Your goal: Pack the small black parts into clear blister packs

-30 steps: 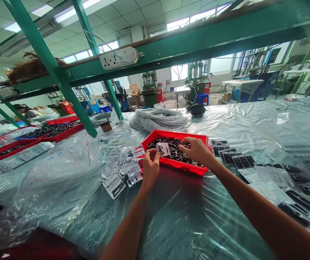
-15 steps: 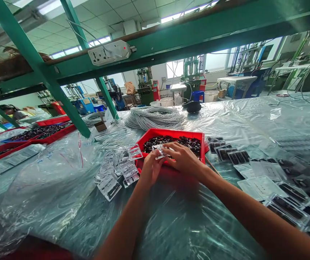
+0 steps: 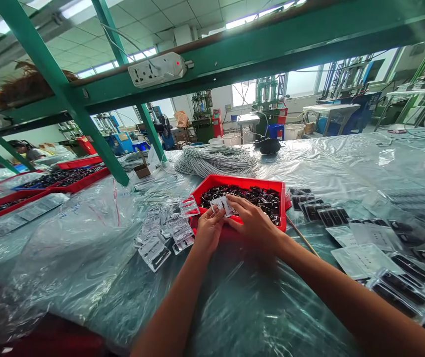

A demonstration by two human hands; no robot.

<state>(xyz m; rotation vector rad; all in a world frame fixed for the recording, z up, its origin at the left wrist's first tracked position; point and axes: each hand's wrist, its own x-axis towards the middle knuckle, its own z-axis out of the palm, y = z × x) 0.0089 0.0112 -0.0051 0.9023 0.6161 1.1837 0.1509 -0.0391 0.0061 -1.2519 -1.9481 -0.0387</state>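
Between my hands is a small clear plastic tray (image 3: 223,205), held over the near edge of a red bin (image 3: 282,210). My left hand (image 3: 209,227) pinches its left side with thumb and fingers. My right hand (image 3: 251,220) has its fingers closed on the tray's right side. Many small black glossy parts (image 3: 260,198) fill the bin. One clear tray (image 3: 189,206) leans on the bin's left rim. A heap of similar clear trays (image 3: 164,230) lies left of my hands, some with dark pieces in them.
Right of the bin lie packs of black parts (image 3: 333,216) and a thin stick (image 3: 303,237). A coil of grey cable (image 3: 216,161) sits behind it. Green shelf posts (image 3: 97,144) and a beam with a power strip (image 3: 156,69) cross above. A person (image 3: 26,148) is far left.
The tray between my hands shows more, as my fingers have shifted on it. The whole view has moved slightly, so the bench things appear a little further right.
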